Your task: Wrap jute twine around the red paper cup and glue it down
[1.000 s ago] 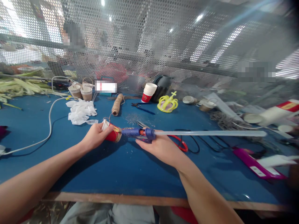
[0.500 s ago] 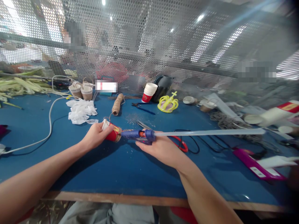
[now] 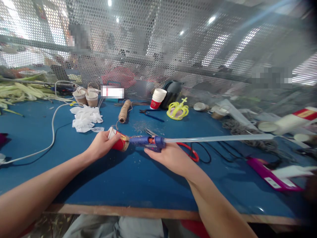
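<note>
My left hand (image 3: 100, 144) is closed round a red and white paper cup (image 3: 120, 142), tipped on its side with its base to the right. Twine is wound on the cup's base end, and a strand runs back to a twine spool (image 3: 124, 111). In my right hand (image 3: 170, 157) is a blue hot glue gun (image 3: 146, 142), its nozzle at the cup's base; whether they touch I cannot tell. A long translucent glue stick (image 3: 218, 138) sticks out of the gun's rear. Scissors with red handles (image 3: 194, 153) lie partly hidden behind my right hand.
Behind are crumpled white gloves (image 3: 86, 117), twine-wrapped cups (image 3: 92, 98), blue pliers (image 3: 153, 115), stacked paper cups (image 3: 158, 98) and a yellow crown-shaped piece (image 3: 177, 110). A purple power strip (image 3: 272, 175), cords and grey twine (image 3: 237, 130) lie right. A perforated metal screen (image 3: 148, 43) stands at the back.
The glue gun and its stick have tilted slightly, and my right hand has shifted a little. My left hand keeps the cup in nearly the same place.
</note>
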A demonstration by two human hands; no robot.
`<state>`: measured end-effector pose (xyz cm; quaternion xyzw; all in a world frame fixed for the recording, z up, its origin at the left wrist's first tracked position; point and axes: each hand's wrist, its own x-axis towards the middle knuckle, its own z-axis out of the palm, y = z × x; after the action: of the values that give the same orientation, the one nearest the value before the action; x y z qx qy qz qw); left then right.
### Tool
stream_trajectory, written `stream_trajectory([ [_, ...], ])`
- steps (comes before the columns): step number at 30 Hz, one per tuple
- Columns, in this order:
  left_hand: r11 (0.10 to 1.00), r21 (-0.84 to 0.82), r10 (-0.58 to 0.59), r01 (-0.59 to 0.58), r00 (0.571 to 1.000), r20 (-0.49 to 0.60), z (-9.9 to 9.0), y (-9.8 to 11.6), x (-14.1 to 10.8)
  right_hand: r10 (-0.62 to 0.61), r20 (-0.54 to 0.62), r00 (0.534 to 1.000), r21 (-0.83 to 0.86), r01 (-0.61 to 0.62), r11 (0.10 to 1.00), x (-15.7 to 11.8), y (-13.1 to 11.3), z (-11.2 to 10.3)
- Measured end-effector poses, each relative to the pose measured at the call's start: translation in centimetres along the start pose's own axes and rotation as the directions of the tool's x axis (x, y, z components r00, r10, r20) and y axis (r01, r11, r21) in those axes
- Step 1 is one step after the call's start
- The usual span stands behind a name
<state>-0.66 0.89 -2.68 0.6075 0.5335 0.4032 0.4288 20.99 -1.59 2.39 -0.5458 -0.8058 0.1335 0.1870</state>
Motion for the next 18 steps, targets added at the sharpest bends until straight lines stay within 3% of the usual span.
stream_trajectory([
  [18, 1.000, -0.004, 0.023, -0.023, 1.000, 0.013, 0.10, 0.10, -0.19, 0.039, 0.031, 0.999, 0.007, -0.039, 0.999, 0.78, 0.21, 0.06],
])
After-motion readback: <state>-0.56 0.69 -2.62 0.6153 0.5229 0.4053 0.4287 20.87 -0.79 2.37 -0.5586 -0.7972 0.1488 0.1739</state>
